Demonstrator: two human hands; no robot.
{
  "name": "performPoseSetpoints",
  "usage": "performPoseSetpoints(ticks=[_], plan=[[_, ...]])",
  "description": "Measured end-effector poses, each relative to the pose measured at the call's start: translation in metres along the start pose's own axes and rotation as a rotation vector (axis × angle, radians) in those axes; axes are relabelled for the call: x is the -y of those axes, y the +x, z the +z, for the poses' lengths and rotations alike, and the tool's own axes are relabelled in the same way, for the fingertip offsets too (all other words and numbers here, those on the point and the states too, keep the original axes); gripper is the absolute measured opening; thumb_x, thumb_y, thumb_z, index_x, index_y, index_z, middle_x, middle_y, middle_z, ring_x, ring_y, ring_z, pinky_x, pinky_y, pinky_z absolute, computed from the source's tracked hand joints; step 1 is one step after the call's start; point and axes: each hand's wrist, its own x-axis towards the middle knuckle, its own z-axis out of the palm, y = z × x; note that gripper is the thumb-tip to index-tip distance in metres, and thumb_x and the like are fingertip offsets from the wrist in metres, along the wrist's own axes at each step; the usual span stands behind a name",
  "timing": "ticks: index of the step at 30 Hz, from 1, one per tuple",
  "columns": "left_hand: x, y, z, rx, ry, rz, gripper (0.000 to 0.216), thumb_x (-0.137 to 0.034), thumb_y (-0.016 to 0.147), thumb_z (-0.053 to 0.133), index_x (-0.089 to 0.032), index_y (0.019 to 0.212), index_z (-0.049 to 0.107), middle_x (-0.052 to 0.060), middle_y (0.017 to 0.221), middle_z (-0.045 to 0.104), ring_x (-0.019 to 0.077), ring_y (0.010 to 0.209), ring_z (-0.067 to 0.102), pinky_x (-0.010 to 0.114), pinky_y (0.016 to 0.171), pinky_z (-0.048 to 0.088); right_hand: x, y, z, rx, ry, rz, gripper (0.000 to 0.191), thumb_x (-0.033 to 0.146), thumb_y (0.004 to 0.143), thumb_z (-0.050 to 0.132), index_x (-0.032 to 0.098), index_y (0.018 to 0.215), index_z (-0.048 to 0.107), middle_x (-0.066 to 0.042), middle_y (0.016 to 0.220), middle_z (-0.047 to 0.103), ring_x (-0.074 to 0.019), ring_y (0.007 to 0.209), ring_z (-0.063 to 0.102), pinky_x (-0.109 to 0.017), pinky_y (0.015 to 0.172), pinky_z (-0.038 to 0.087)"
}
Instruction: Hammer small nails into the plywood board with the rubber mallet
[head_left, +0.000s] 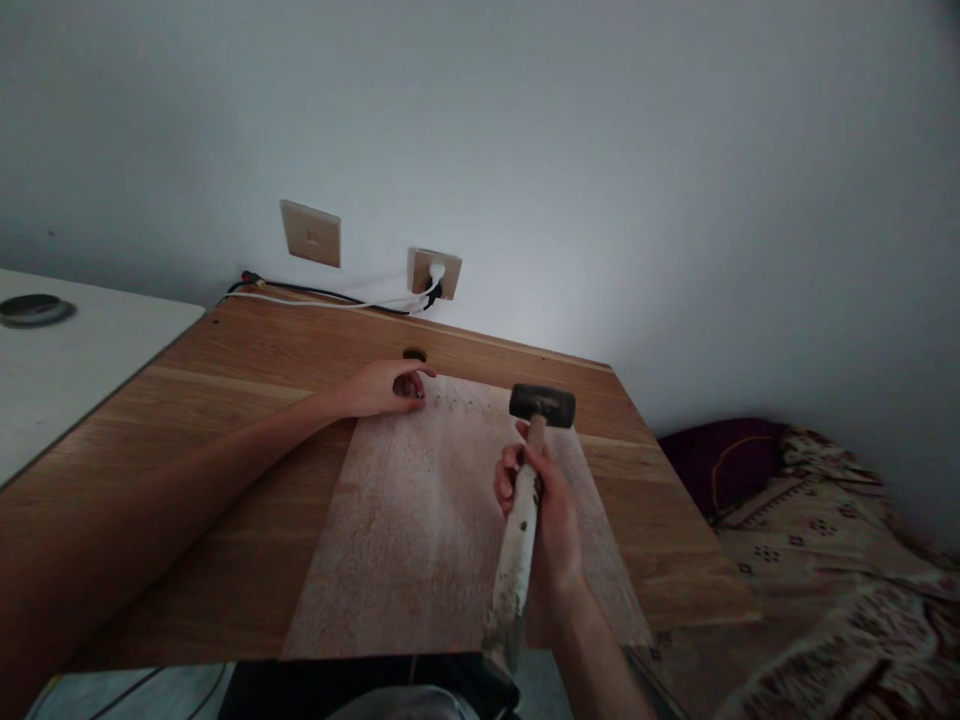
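**Hammer held over a board on a wooden worktop**

The hammer [519, 555] is in the right hand [546, 500], above the right half of a pale board [420, 530]. Its dark head [542, 405] points away from the person, over the far right part of the board. Its light, stained handle runs back and down towards the near edge of the worktop [247, 370]. The right hand is closed around the upper part of the handle, just below the head. The fingers wrap over from the left and the thumb lies along the shaft. The right forearm enters from the lower edge of the view and rises towards the hand.

The left hand [382, 388] lies at the far left corner of the board with the palm down. Its fingers are curled and their tips are drawn together on the board's surface. Whether they pinch anything cannot be told, as that spot is too small and dim. The left arm stretches straight across the worktop from the lower left.

The board lies flat on the worktop, its near edge level with the worktop's near edge. A round hole [414, 354] shows in the worktop just beyond the left hand. Behind it, a wall plate [310, 233] and a socket [434, 272] with a white plug sit on the wall. Cables [322, 298] run along the worktop's rear edge. A white table [75, 350] adjoins on the left and carries a dark round disc [34, 310]. A patterned bedcover [825, 560] and a dark cushion [720, 460] lie to the right.
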Motion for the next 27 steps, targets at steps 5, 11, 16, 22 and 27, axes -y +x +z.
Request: performPoseSetpoints(ticks=[5, 11, 16, 22, 27], plan=[[0.002, 0.001, 0.005, 0.0, -0.006, 0.011, 0.045, -0.041, 0.08, 0.074, -0.018, 0.118, 0.067, 0.002, 0.092, 0.075, 0.0174, 0.081, 0.068, 0.028, 0.075, 0.052, -0.014, -0.017, -0.026, -0.174, 0.023, 0.124, 0.035, 0.035, 0.071, 0.086, 0.022, 0.097, 0.068, 0.001, 0.085, 0.073, -0.0186, 0.072, 0.071, -0.032, 0.068, 0.061], [-0.004, 0.002, -0.02, 0.128, 0.019, -0.019, 0.052, -0.046, 0.083, 0.072, -0.016, 0.124, 0.066, 0.008, 0.108, 0.076, 0.0208, 0.092, 0.07, 0.032, 0.083, 0.054, -0.01, -0.037, -0.057, 0.049, -0.364, 0.097, 0.046, 0.052, 0.082, 0.079, 0.023, 0.117, 0.071, -0.01, 0.12, 0.074, -0.0283, 0.093, 0.076, -0.044, 0.08, 0.064], [-0.007, -0.004, -0.074, 0.341, 0.241, 0.05, 0.084, -0.054, 0.079, 0.077, -0.017, 0.149, 0.049, 0.014, 0.154, 0.054, 0.0308, 0.138, 0.051, 0.041, 0.113, 0.04, 0.014, -0.073, -0.094, 0.05, -1.125, -0.302, 0.034, 0.043, 0.1, 0.059, 0.023, 0.127, 0.068, -0.01, 0.106, 0.077, -0.024, 0.074, 0.076, -0.038, 0.064, 0.064], [0.005, -0.011, -0.083, 0.425, 0.365, 0.055, 0.104, -0.066, 0.075, 0.074, -0.014, 0.157, 0.037, 0.018, 0.159, 0.047, 0.035, 0.146, 0.043, 0.044, 0.116, 0.038, 0.012, -0.087, -0.11, 0.273, -1.644, -0.808, 0.038, 0.026, 0.103, 0.055, 0.021, 0.141, 0.058, -0.012, 0.129, 0.073, -0.0302, 0.126, 0.064, -0.048, 0.1, 0.057], [0.013, -0.002, -0.061, 0.379, 0.422, -0.013, 0.123, -0.069, 0.065, 0.081, -0.019, 0.164, 0.025, 0.02, 0.166, 0.035, 0.0411, 0.15, 0.036, 0.052, 0.12, 0.033, 0.015, -0.078, -0.131, 0.17, -1.818, -0.848, 0.036, 0.025, 0.105, 0.053, 0.022, 0.141, 0.056, -0.008, 0.123, 0.076, -0.0302, 0.127, 0.063, -0.054, 0.111, 0.045]])
